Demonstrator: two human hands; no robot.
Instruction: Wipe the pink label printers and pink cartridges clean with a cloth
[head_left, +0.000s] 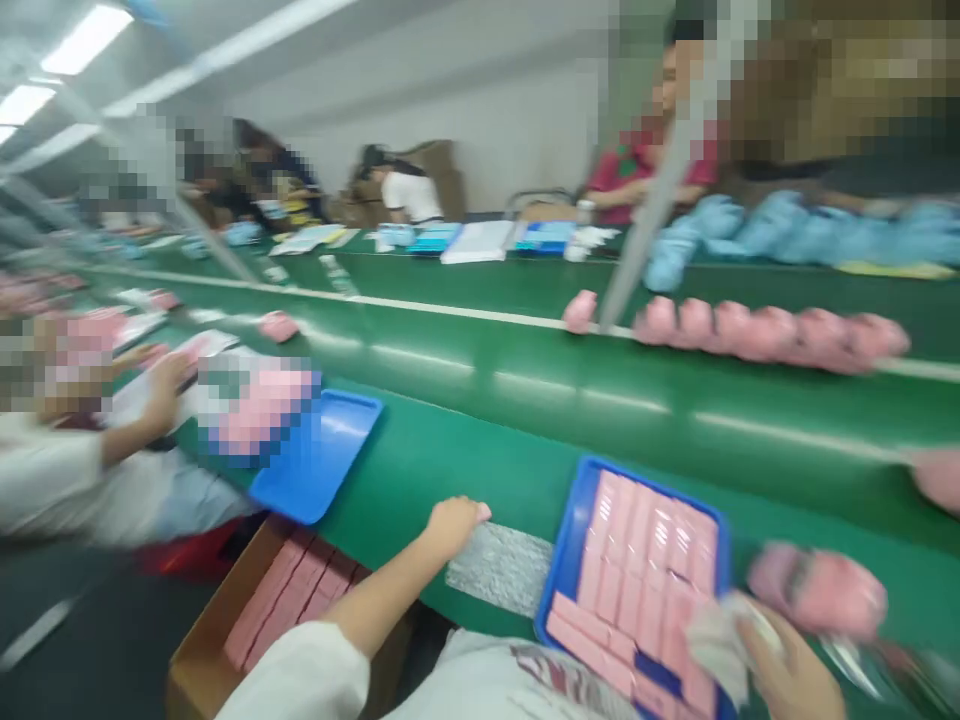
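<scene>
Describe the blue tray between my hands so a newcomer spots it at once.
On the green table, find the silvery patch beside your left hand. The blue tray lies just right of it, near your right hand. Unlike the blue tray farther left, it holds neat rows of pink packs.

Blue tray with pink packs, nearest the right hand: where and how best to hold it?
The blue tray is probably best held by its left long rim, near the middle, with the left hand coming in from the left: that raised edge is exposed. The right hand, holding a whitish item, covers part of the right edge, and pink packs fill most of the inside.
</scene>
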